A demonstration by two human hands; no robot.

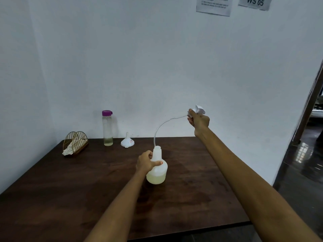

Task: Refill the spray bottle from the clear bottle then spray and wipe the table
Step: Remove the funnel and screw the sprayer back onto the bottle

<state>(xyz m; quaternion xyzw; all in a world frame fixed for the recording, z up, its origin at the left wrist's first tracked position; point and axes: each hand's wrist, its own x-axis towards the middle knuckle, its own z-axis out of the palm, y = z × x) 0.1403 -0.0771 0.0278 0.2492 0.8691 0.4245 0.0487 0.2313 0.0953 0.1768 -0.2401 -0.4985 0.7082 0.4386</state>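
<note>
Left hand [146,163] fingers grip spray bottle [157,169] upright on surface [70,189] | right hand [198,120] fingers grip spray head [199,109], tube [160,127] trailing into bottle neck

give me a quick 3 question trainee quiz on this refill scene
1. True or false: the purple cap is off the clear bottle.
2. Which hand holds the spray head? A left B right
3. What white thing stands beside the clear bottle?

Key:
1. False, it is on.
2. B; the right hand holds it up, its tube still reaching the neck of the spray bottle, which the left hand grips.
3. The funnel.
</note>
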